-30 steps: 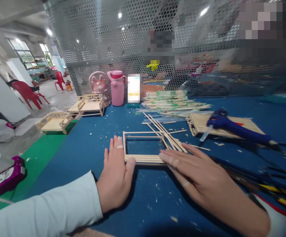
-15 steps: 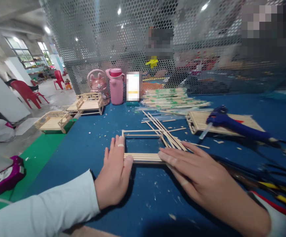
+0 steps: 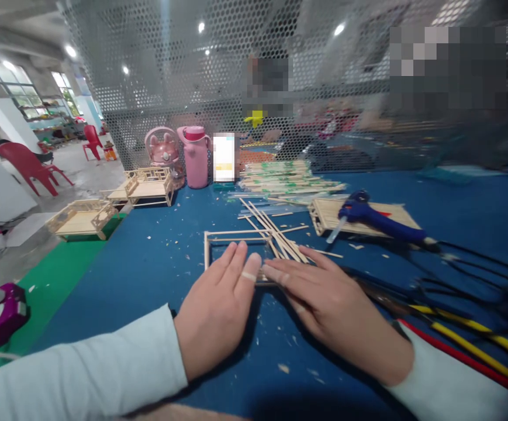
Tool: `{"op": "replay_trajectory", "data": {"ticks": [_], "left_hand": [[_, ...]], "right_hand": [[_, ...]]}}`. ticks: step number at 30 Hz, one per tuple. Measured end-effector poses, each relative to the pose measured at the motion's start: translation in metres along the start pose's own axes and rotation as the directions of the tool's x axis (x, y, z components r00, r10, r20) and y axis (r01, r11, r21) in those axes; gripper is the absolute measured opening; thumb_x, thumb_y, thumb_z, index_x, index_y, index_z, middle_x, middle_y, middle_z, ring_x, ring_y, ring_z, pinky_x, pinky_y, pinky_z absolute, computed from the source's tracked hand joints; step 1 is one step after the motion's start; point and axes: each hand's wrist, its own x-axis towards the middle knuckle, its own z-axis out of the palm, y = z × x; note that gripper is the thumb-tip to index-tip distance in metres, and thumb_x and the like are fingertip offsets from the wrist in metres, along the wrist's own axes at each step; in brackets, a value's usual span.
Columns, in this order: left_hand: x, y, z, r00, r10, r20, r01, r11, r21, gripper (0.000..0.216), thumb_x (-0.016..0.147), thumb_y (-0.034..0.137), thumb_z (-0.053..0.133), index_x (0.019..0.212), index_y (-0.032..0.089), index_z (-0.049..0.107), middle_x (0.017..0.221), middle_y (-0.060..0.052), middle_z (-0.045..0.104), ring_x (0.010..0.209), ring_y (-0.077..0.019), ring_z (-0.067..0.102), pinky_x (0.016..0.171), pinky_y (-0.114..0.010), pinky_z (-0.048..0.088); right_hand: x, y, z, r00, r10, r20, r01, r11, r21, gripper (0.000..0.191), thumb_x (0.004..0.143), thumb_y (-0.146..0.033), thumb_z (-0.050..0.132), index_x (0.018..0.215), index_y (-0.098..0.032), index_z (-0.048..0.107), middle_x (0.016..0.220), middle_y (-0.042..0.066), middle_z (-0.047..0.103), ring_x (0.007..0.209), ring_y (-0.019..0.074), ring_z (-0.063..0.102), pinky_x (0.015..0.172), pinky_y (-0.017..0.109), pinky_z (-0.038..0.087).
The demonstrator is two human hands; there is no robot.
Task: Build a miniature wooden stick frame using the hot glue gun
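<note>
A rectangular frame of thin wooden sticks (image 3: 227, 235) lies on the blue table (image 3: 148, 275). My left hand (image 3: 218, 304) lies flat over the frame's near side, fingers stretched out and together, covering the near rail. My right hand (image 3: 324, 298) lies flat beside it, fingertips pressing on the frame's near right corner and almost meeting the left fingers. A fan of loose sticks (image 3: 271, 228) rests across the frame's right end.
A blue glue gun (image 3: 376, 216) rests on a stick panel (image 3: 328, 213) at right, with black, yellow and red cables (image 3: 468, 339) near my right arm. Behind: a stick pile (image 3: 284, 178), pink bottle (image 3: 196, 156), small wooden benches (image 3: 148, 186), mesh screen (image 3: 236, 76).
My left hand has slid right from beside the frame's left end onto its near rail. My right hand has shifted slightly left. The head view has turned a little.
</note>
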Motion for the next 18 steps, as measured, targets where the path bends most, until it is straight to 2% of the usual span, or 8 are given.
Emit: {"op": "replay_trajectory", "data": {"ticks": [6, 8, 9, 10, 13, 14, 15, 18], "left_hand": [[0.003, -0.001, 0.011, 0.992, 0.051, -0.113, -0.06, 0.995, -0.081, 0.047, 0.093, 0.011, 0.028, 0.14, 0.007, 0.025, 0.123, -0.018, 0.059, 0.115, -0.0228, 0.056, 0.091, -0.038, 0.051], [0.003, -0.003, 0.01, 0.989, 0.061, -0.135, -0.075, 0.993, -0.096, 0.051, 0.093, 0.011, 0.031, 0.143, 0.008, 0.019, 0.119, -0.018, 0.061, 0.11, -0.0225, 0.058, 0.088, -0.038, 0.053], [0.003, -0.003, 0.009, 0.989, 0.061, -0.135, -0.074, 0.992, -0.097, 0.053, 0.093, 0.01, 0.032, 0.144, 0.008, 0.017, 0.117, -0.018, 0.062, 0.108, -0.0225, 0.059, 0.088, -0.037, 0.053], [0.003, -0.004, 0.008, 0.99, 0.058, -0.129, -0.071, 0.993, -0.097, 0.055, 0.092, 0.008, 0.033, 0.144, 0.008, 0.016, 0.116, -0.018, 0.062, 0.107, -0.0226, 0.06, 0.087, -0.037, 0.054], [0.002, -0.004, 0.008, 0.994, 0.046, -0.101, -0.056, 0.993, -0.101, 0.059, 0.091, 0.006, 0.035, 0.145, 0.011, 0.013, 0.117, -0.017, 0.062, 0.108, -0.0224, 0.059, 0.088, -0.037, 0.053], [0.002, -0.004, 0.008, 0.994, 0.044, -0.098, -0.055, 0.993, -0.104, 0.061, 0.091, 0.006, 0.036, 0.146, 0.012, 0.012, 0.117, -0.017, 0.062, 0.109, -0.0222, 0.058, 0.089, -0.037, 0.053], [0.001, -0.004, 0.009, 0.994, 0.045, -0.099, -0.055, 0.993, -0.105, 0.062, 0.09, 0.006, 0.037, 0.146, 0.013, 0.011, 0.117, -0.016, 0.062, 0.109, -0.022, 0.058, 0.089, -0.037, 0.053], [0.001, -0.004, 0.01, 0.993, 0.051, -0.109, -0.061, 0.994, -0.095, 0.063, 0.09, 0.005, 0.038, 0.146, 0.013, 0.01, 0.114, -0.016, 0.063, 0.107, -0.0216, 0.059, 0.088, -0.037, 0.054]], "right_hand": [[-0.001, -0.003, -0.002, 0.999, 0.053, -0.007, -0.052, 0.992, 0.111, 0.029, 0.084, -0.008, 0.045, 0.101, -0.019, 0.065, 0.104, 0.007, 0.071, 0.098, 0.0195, 0.065, 0.097, 0.049, 0.043], [-0.002, 0.002, -0.01, 0.988, 0.144, -0.063, -0.132, 0.978, 0.161, 0.03, 0.083, -0.009, 0.047, 0.105, -0.021, 0.064, 0.105, 0.005, 0.071, 0.1, 0.0193, 0.065, 0.096, 0.046, 0.044], [-0.002, 0.006, -0.016, 0.961, 0.238, -0.138, -0.211, 0.959, 0.188, 0.031, 0.082, -0.01, 0.049, 0.107, -0.022, 0.063, 0.106, 0.004, 0.07, 0.1, 0.0193, 0.064, 0.095, 0.043, 0.046], [-0.003, 0.012, -0.021, 0.905, 0.354, -0.235, -0.304, 0.926, 0.226, 0.032, 0.081, -0.012, 0.051, 0.109, -0.023, 0.062, 0.107, 0.003, 0.07, 0.1, 0.0193, 0.064, 0.094, 0.041, 0.047], [-0.006, 0.027, -0.035, 0.631, 0.618, -0.469, -0.498, 0.786, 0.366, 0.026, 0.081, -0.017, 0.055, 0.103, -0.026, 0.063, 0.1, 0.002, 0.069, 0.092, 0.0199, 0.065, 0.086, 0.037, 0.052], [-0.006, 0.031, -0.038, 0.595, 0.645, -0.48, -0.522, 0.764, 0.379, 0.022, 0.08, -0.018, 0.056, 0.099, -0.027, 0.064, 0.096, 0.002, 0.069, 0.089, 0.0198, 0.066, 0.084, 0.037, 0.052], [-0.007, 0.034, -0.039, 0.61, 0.646, -0.459, -0.535, 0.763, 0.363, 0.019, 0.079, -0.018, 0.056, 0.094, -0.026, 0.065, 0.093, 0.002, 0.069, 0.087, 0.0196, 0.065, 0.083, 0.037, 0.052], [-0.005, 0.033, -0.036, 0.785, 0.56, -0.264, -0.498, 0.825, 0.269, 0.016, 0.077, -0.013, 0.053, 0.079, -0.023, 0.066, 0.084, 0.002, 0.069, 0.082, 0.0179, 0.064, 0.08, 0.033, 0.051]]}}
